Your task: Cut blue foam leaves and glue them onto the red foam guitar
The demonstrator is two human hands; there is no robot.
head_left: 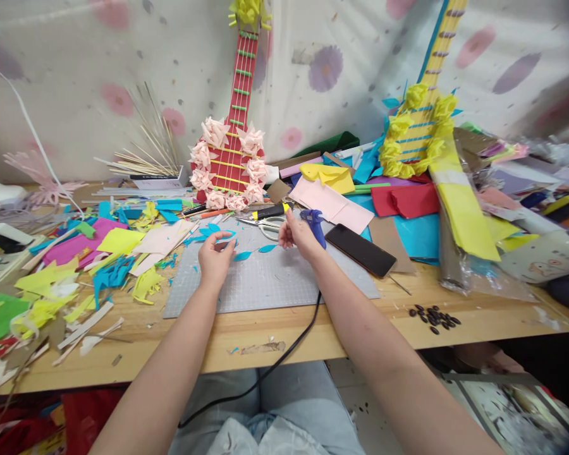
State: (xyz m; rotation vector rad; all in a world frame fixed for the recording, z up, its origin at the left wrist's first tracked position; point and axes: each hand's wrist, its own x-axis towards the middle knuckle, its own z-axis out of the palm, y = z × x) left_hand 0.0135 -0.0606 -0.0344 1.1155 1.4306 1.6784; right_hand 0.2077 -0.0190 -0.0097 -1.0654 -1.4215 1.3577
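Note:
My left hand (pixel 215 256) rests on the grey cutting mat (pixel 270 281) with thumb and fingers pinched round a small blue paper leaf. My right hand (pixel 298 232) is closed round the blue glue gun (pixel 313 225), whose black cord runs down off the table edge. Between the hands lie loose blue paper leaves (pixel 255 252). Scissors with a yellow-and-black grip (pixel 265 218) lie just beyond the hands.
A red cardboard guitar with pink paper flowers (pixel 230 161) and a yellow-flowered one (pixel 415 129) lean on the backdrop. A black phone (pixel 360 250) lies right of the mat. Coloured paper scraps (pixel 76 265) cover the left; sheets pile right. Dark seeds (pixel 434 316) sit near the edge.

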